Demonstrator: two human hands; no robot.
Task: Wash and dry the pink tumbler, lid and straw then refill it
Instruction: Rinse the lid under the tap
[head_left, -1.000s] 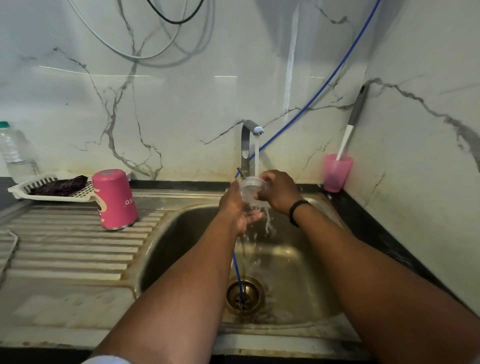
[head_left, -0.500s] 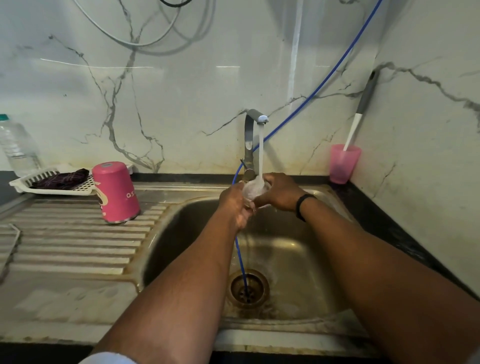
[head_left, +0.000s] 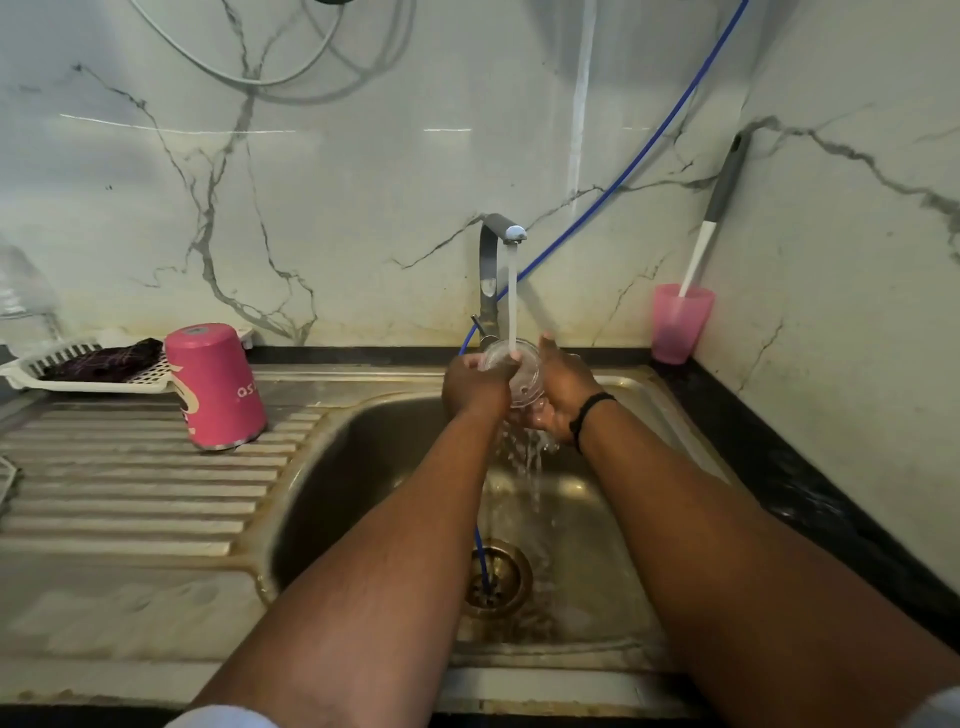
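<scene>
The clear round lid (head_left: 519, 374) is under the running tap (head_left: 501, 234), held over the sink (head_left: 363, 441) between both hands. My left hand (head_left: 475, 387) grips its left edge with fingers curled. My right hand (head_left: 563, 392) cups its right side and underside, thumb up. Water runs off the lid and my hands into the basin. The pink tumbler (head_left: 215, 384) stands upside down on the ribbed drainboard (head_left: 140, 483), left of the sink. I do not see the straw.
A white plastic tray (head_left: 31, 374) with a dark cloth lies behind the tumbler. A pink cup (head_left: 678, 325) with a grey-handled brush stands in the right back corner. A blue hose (head_left: 623, 171) runs from the wall down into the drain (head_left: 496, 577). A clear bottle stands far left.
Both hands have kept the lid under the stream and turned it; its flat face now tilts towards me. The view has shifted slightly.
</scene>
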